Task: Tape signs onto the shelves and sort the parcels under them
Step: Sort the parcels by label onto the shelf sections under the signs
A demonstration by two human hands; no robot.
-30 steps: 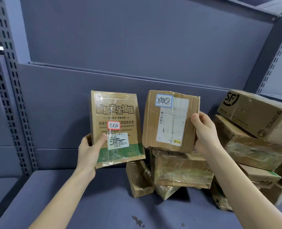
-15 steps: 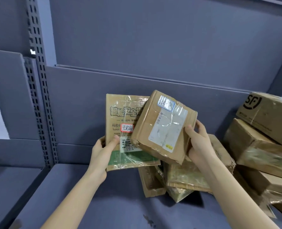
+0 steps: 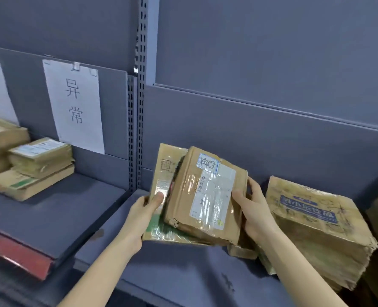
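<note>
While we're looking down at the grey metal shelf (image 3: pixel 174 271), our left hand (image 3: pixel 142 214) grips the flat green-edged cardboard parcel (image 3: pixel 161 173). Our right hand (image 3: pixel 255 212) grips the taped brown cardboard box (image 3: pixel 205 191) lying across it, both right of the white paper sign (image 3: pixel 75 107) and lower.

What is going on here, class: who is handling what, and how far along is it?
A person holds two parcels over the right shelf. The left hand grips a flat parcel; the right hand grips a box lying on it. On the left shelf a sign is taped up, with a stack of parcels below it. A big parcel sits at the right.
</note>
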